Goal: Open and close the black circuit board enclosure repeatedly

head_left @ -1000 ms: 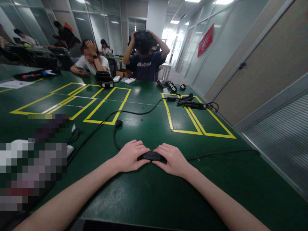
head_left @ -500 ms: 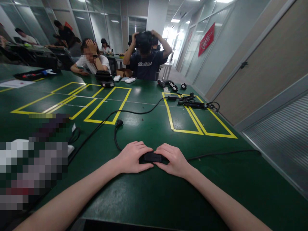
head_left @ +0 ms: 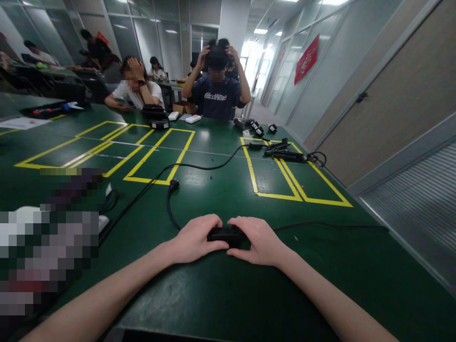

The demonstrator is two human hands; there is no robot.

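A black power adapter [head_left: 225, 234] lies low over the green table [head_left: 213, 299], directly in front of me. My left hand [head_left: 195, 240] is closed around its left end, thumb along the near side and fingers on the far side. At the other end, my right hand [head_left: 259, 241] curls round the adapter, its thumb set lower; whether that thumb touches is hard to see. A short black cord with a plug [head_left: 174, 184] comes out past my left hand. On the right, a thin black cable [head_left: 320, 223] runs off beyond my right hand.
Yellow tape outlines [head_left: 169, 181] mark the table. Another cable [head_left: 199, 167] crosses it to a small black box [head_left: 254, 146] beside black tools [head_left: 285, 154]. Blurred-out items fill the left. Across the table, a person [head_left: 217, 97] raises both hands to a headset; another person [head_left: 137, 92] sits nearby.
My hands and the adapter have shifted slightly toward me, and the right thumb has spread a little from the adapter. The plug has moved slightly left. The person opposite has lowered the headset.
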